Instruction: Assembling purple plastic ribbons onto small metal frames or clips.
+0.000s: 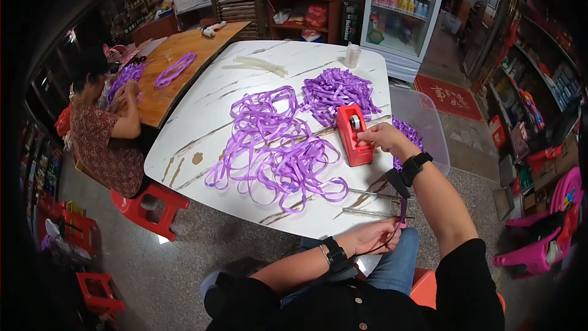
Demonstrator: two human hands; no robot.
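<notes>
My right hand (383,138) reaches over the table to a red tape dispenser (354,150) with a roll of clear tape. Its thumb and fingers are pressed together against the dispenser; what they pinch is too small to make out. Low at the table's near edge, my left hand (381,236) is closed on a narrow purple ribbon (403,209), part of which stands up above the fingers. Two thin metal rods (369,212) stick out over the edge beside that hand. Long loops of purple ribbon (288,162) sprawl left of the dispenser; a heap of short folded ribbon pieces (340,93) lies behind it.
Pale strips (254,65) and a clear cup (352,55) stand toward the far side of the white table (184,119). A clear plastic bin (432,125) with purple ribbon adjoins its right edge. At left, another person (101,125) handles ribbon at a wooden table (160,58). Red stools (153,208) stand nearby.
</notes>
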